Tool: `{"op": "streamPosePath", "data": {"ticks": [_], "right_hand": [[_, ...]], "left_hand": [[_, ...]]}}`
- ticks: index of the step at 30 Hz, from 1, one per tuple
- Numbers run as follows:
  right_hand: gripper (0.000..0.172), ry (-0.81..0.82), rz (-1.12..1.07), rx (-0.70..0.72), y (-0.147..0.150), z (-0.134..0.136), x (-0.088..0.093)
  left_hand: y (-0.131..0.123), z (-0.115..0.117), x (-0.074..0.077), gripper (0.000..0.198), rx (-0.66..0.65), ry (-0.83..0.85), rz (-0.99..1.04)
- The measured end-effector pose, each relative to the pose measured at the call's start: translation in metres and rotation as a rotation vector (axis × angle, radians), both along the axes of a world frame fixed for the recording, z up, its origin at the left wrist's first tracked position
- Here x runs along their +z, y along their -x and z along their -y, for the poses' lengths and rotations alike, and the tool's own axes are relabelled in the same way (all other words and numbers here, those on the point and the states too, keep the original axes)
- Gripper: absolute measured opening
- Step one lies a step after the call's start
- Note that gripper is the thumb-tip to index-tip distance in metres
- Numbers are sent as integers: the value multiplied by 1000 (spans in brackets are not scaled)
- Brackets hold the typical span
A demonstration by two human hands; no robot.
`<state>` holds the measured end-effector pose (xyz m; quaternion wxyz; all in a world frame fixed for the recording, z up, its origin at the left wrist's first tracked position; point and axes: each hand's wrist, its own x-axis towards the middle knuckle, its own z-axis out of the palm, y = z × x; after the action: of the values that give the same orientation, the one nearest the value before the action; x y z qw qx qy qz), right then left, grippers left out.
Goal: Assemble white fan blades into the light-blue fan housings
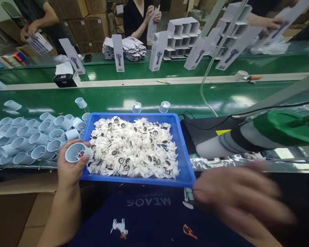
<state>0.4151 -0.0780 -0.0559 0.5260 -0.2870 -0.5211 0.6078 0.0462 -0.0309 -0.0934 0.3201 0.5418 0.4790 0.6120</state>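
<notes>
My left hand is closed around a light blue plastic cup-shaped housing, its open end tilted toward me, with small copper-coloured parts inside. It is beside the left edge of a blue tray heaped with small white fan impellers, several showing dark round hubs. My right hand is smeared by motion near the tray's front right corner; I cannot make out whether its fingers hold anything. To the left lies a pile of similar light blue housings.
Two housings stand behind the tray on the green bench. At right lie a grey cylindrical tool with a green cover and a black cable. Across the bench, people handle white cartons. An open cardboard box is at lower left.
</notes>
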Motion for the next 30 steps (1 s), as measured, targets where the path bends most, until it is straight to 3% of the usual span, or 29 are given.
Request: {"op": "streamPosePath", "data": {"ticks": [1, 4, 6, 9, 11, 15, 19, 24, 27, 30], "right_hand": [[20, -49, 130, 11, 17, -10, 3], [26, -342, 1082, 42, 69, -55, 5], [30, -414, 1523, 90, 99, -89, 2], [18, -297, 1673, 127, 132, -124, -2], [24, -228, 1715, 139, 142, -133, -1], [16, -155, 1536, 112, 134, -125, 14], [22, -61, 1068, 211, 100, -101, 27], [35, 140, 533, 359, 73, -73, 6], [44, 212, 363, 354, 66, -65, -11], [43, 245, 291, 306, 62, -57, -14]], "left_hand": [[-6, 0, -2, 55, -32, 8, -8], [-28, 4, -4, 57, -147, 50, -64], [-39, 8, -3, 57, -185, 75, -136], [-44, 14, 1, 59, -178, 148, -236], [-39, 18, 2, 62, -158, 209, -278], [-25, 23, -2, 70, -122, 237, -300], [-25, 25, -5, 68, -216, 165, -303], [-48, 21, 9, 57, -296, 73, -544], [-61, 15, 18, 54, -322, -23, -651], [-67, 12, 20, 54, -345, -77, -732]]}}
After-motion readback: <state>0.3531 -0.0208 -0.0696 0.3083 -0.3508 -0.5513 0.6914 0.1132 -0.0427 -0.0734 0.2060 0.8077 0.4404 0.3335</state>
